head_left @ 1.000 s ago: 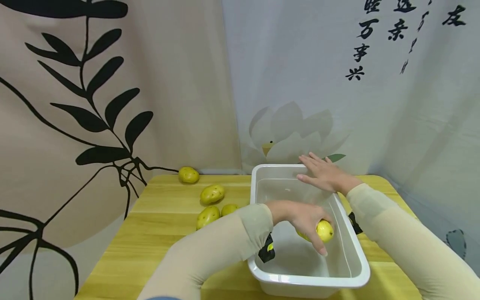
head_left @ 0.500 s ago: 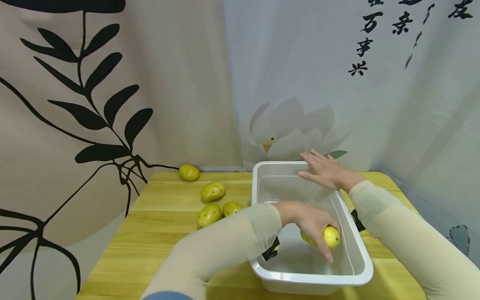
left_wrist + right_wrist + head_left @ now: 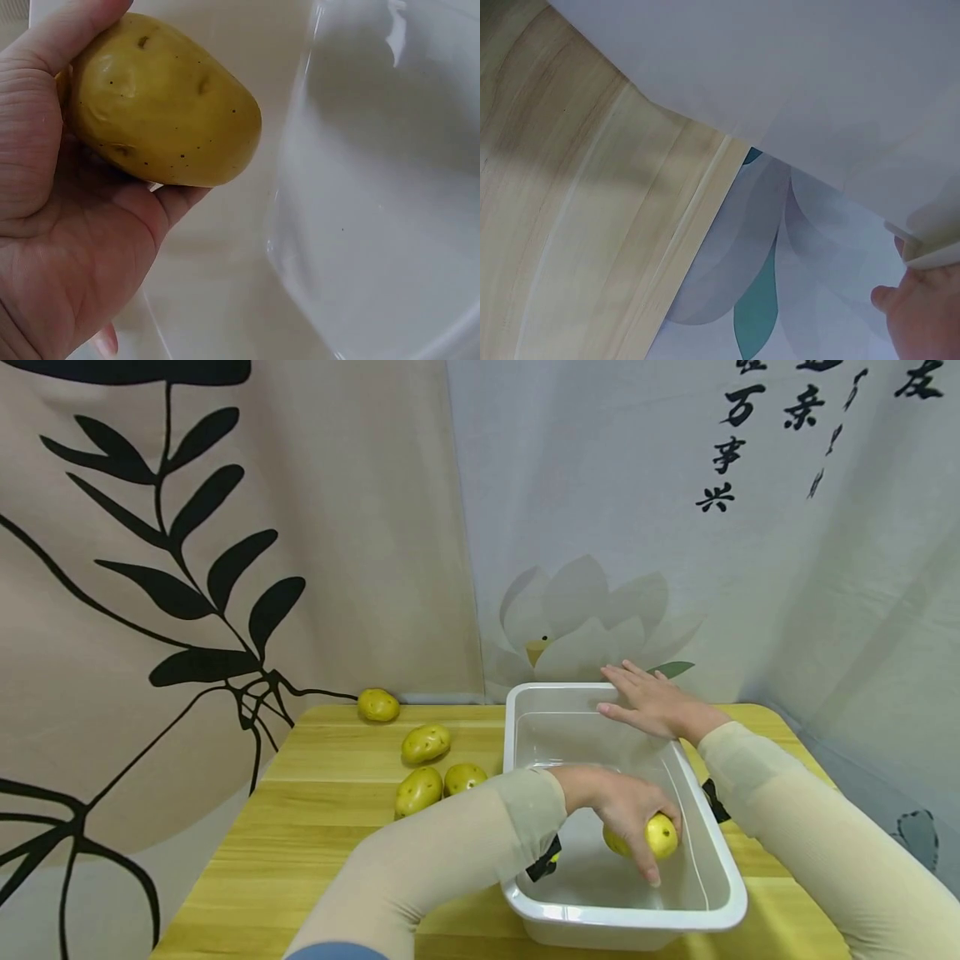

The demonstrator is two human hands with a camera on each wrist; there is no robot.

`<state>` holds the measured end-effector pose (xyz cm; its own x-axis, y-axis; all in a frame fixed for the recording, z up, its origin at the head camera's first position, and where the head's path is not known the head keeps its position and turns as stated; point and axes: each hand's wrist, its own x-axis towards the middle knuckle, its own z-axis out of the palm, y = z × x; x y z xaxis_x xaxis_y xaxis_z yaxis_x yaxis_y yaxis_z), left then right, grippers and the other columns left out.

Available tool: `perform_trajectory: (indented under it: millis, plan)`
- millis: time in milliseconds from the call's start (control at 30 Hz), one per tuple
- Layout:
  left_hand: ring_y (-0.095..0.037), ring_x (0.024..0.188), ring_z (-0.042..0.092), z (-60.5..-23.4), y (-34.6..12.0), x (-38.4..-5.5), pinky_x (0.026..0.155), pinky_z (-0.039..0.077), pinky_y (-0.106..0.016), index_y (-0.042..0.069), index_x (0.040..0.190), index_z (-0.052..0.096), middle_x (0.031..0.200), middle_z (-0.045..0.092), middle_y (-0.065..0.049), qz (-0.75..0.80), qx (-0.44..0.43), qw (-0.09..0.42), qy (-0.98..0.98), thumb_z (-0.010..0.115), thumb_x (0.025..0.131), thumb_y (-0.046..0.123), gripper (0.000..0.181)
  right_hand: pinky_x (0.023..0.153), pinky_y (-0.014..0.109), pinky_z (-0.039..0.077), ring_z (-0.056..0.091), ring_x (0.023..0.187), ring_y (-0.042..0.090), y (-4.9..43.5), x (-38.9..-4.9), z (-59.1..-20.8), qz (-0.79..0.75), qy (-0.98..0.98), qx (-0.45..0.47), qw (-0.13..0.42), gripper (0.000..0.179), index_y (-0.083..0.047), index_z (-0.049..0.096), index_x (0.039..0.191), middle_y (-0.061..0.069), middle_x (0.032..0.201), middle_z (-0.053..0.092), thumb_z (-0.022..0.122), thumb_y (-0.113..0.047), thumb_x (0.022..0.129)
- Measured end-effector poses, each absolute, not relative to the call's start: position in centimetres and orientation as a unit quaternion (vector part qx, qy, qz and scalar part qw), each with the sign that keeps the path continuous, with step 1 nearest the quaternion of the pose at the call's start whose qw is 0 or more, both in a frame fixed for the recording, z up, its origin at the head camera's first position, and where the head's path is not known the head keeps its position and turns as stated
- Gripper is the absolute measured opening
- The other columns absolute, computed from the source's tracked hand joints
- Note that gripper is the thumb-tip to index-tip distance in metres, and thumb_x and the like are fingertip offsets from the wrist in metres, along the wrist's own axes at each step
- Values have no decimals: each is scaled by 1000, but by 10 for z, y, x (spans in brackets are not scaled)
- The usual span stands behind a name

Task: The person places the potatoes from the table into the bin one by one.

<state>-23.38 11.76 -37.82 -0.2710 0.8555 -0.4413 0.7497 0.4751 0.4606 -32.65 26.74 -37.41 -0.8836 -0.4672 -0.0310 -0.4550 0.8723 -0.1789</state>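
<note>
In the head view a white plastic basin (image 3: 622, 918) stands on the table, and my left hand (image 3: 618, 806) reaches down inside it. That hand grips a yellow potato (image 3: 660, 837), thumb on one side and fingers on the other. Close up in the left wrist view, the potato (image 3: 165, 105) is smooth with small dark specks and eyes; the hand hides part of it. My right hand (image 3: 648, 702) rests on the basin's far right rim with its fingers stretched out. In the right wrist view the right hand (image 3: 930, 311) shows at the rim's edge.
Left of the basin lie several more potatoes: one at the table's back edge (image 3: 378, 705), another potato (image 3: 425, 743) nearer, and a close pair partly behind the left sleeve (image 3: 450, 835). A printed curtain (image 3: 360, 543) hangs right behind the wooden table (image 3: 300, 852).
My left hand has moved slightly right in the view with the potato, and the view itself has shifted a little. The right hand keeps its place on the rim.
</note>
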Motion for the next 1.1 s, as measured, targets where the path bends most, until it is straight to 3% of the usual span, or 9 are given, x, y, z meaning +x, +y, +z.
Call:
perform_trajectory:
  millis: [333,600,1100]
  plan:
    - [1,86,54,-377,117,-235,70,45,-13,29,112,63,97,58,13,69,507,333,792,87,71,31,47,108,66,3,1,146,31,267,-326,-372,-85,967,-238,41,82,-14,12,155,9,160,12,30,-67,95]
    - [-1,102,58,-378,116,-239,87,41,-9,9,117,62,112,64,3,150,493,410,753,80,77,3,44,109,66,4,2,146,33,267,-327,-372,-86,966,-240,39,82,-14,11,155,9,160,12,31,-67,95]
    - [-3,97,59,-378,116,-241,81,42,-8,8,116,64,109,66,1,152,508,385,755,82,75,8,45,108,66,5,4,146,34,268,-327,-373,-92,966,-239,33,82,-13,13,155,10,160,13,33,-65,95]
